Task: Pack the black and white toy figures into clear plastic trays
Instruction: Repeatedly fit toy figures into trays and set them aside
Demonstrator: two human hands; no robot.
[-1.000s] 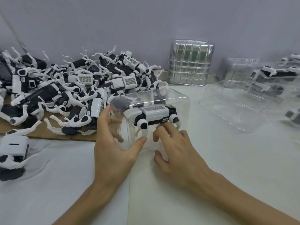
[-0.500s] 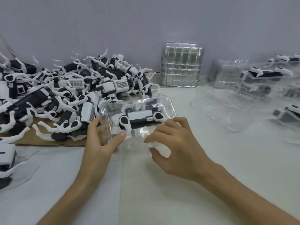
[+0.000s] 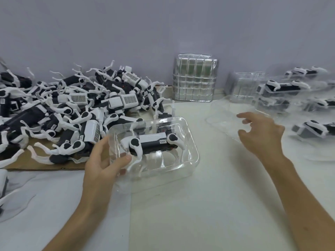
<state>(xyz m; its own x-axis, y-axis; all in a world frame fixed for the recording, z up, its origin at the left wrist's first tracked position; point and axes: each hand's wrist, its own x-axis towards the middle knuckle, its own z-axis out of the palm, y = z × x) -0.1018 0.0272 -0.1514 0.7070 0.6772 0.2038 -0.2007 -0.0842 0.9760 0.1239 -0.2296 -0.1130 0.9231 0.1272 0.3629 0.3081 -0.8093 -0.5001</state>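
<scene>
Since half a second ago the right hand [image 3: 261, 134] has left the tray [image 3: 188, 151] and swung toward the right of the frame. It now hovers over an empty tray [image 3: 221, 113], fingers spread and loosely bent, grasping nothing; whether it touches the plastic I cannot tell. At centre the left hand [image 3: 103, 160] grips the tray's left wall, thumb over the rim, with one figure [image 3: 154, 144] lying lengthwise inside. The loose pile [image 3: 72, 109] fills the left. The empty tray probably serves as the cover, so take it by a stiff rim. Keep the left grip steady, and line up the edges before pressing.
</scene>
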